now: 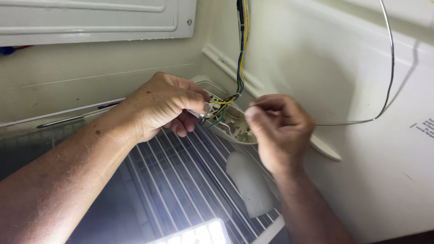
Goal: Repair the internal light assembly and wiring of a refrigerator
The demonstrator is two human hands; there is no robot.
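Open housing (235, 129) holds coloured wires (226, 100). Left hand (165, 106) pinches a small metal part (202, 114) among them; right hand (278, 126), just beside, closes fingers on a thin grey wire (352, 122).

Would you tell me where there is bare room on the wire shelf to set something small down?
The wire shelf is bare left of the white cover, below the left hand. It is crowded by the wires and housing, where the right hand works.
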